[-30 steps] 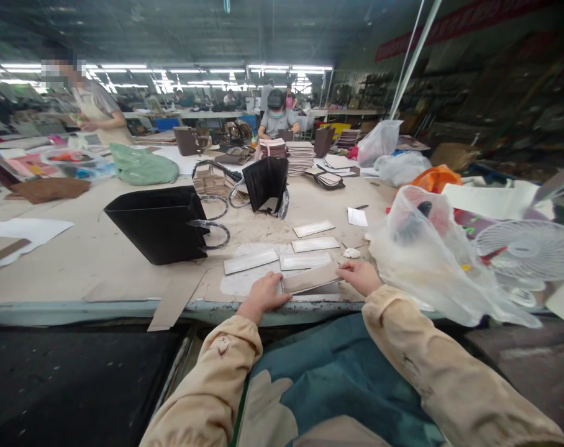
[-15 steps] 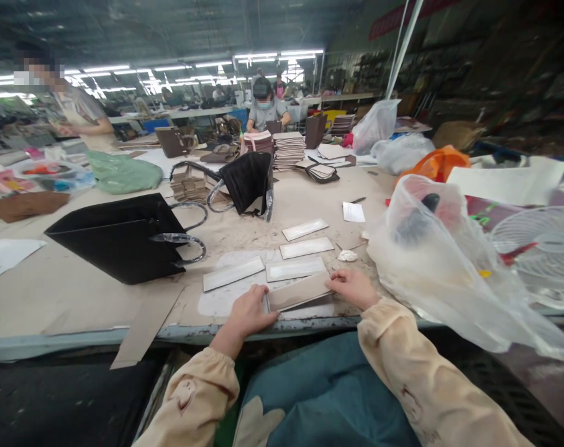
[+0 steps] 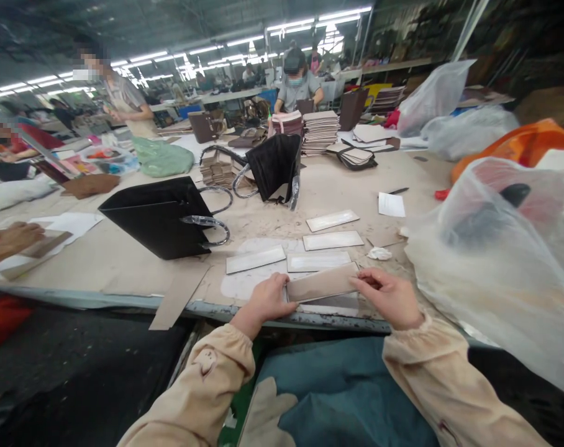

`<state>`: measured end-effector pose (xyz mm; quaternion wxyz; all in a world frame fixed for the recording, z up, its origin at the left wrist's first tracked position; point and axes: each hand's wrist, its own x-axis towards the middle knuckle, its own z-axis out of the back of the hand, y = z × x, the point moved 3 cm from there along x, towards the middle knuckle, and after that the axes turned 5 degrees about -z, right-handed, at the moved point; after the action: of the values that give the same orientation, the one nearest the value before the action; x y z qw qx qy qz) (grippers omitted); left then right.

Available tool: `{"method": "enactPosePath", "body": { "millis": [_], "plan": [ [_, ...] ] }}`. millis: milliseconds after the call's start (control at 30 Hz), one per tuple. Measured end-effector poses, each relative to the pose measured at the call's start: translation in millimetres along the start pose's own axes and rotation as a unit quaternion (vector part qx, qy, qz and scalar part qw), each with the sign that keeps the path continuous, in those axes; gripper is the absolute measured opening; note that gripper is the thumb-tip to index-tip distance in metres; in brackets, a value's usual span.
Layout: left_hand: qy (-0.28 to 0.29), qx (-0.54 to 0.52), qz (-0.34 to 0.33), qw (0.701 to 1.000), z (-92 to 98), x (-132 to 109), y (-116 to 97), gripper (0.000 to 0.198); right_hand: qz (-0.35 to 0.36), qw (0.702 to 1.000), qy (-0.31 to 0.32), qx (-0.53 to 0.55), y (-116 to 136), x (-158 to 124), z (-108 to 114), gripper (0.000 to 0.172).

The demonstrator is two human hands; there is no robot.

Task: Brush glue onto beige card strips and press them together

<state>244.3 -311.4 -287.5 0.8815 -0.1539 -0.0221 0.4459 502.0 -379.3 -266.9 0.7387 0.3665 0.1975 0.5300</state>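
Between my two hands is a beige rectangular strip (image 3: 322, 283), slightly tilted above the table's front edge. My left hand (image 3: 269, 299) grips its left end between thumb and fingers. At the strip's right end, my right hand (image 3: 388, 295) pinches the upper corner. Several pale, dark-edged strips lie flat just beyond: one strip (image 3: 256, 259) to the left, another strip (image 3: 318, 261) partly behind the held one, and two farther back, a strip (image 3: 333, 240) and a strip (image 3: 333, 220). A white paper sheet (image 3: 235, 285) lies beneath some of them.
A black handbag (image 3: 156, 217) lies at left, with a second black bag (image 3: 275, 167) farther back. On the right bulges a clear plastic bag (image 3: 491, 248). A crumpled white wad (image 3: 379, 253) sits near my right hand. Another person's hands (image 3: 21, 239) are at far left.
The view has swung left, so the table's contents appear shifted to the right, and another person's hands now show at far left. Both my hands keep hold of the strip.
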Motion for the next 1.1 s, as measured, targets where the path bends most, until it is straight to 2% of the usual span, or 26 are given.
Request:
{"method": "enactPosePath", "body": {
  "millis": [233, 400, 700, 933, 1033, 1100],
  "plan": [
    [0.015, 0.007, 0.009, 1.000, 0.8, 0.3, -1.9, 0.053, -0.055, 0.996, 0.067, -0.003, -13.1, 10.6, -2.0, 0.022],
    [0.005, 0.010, 0.004, 1.000, -0.7, 0.2, -2.1, 0.054, -0.064, 0.994, 0.083, 0.027, -23.8, 14.8, -5.9, 0.024],
    [0.003, 0.013, 0.011, 1.000, -2.3, -1.5, -3.2, 0.053, -0.147, 0.971, 0.158, -0.099, -44.6, 20.6, -17.1, 0.021],
    [0.001, -0.002, 0.018, 1.000, -2.2, -0.5, -2.1, 0.051, -0.188, 0.963, 0.178, -0.075, -53.8, 23.5, -24.6, 0.025],
    [-0.032, -0.019, 0.031, 0.999, -7.9, -7.6, 1.0, 0.052, -0.192, 0.965, 0.173, -0.053, -58.6, 24.3, -26.2, 0.026],
    [-0.087, -0.042, 0.024, 0.995, -14.2, -18.7, 1.6, 0.049, -0.193, 0.964, 0.171, -0.059, -58.4, 24.0, -25.9, 0.027]
  ]
}}
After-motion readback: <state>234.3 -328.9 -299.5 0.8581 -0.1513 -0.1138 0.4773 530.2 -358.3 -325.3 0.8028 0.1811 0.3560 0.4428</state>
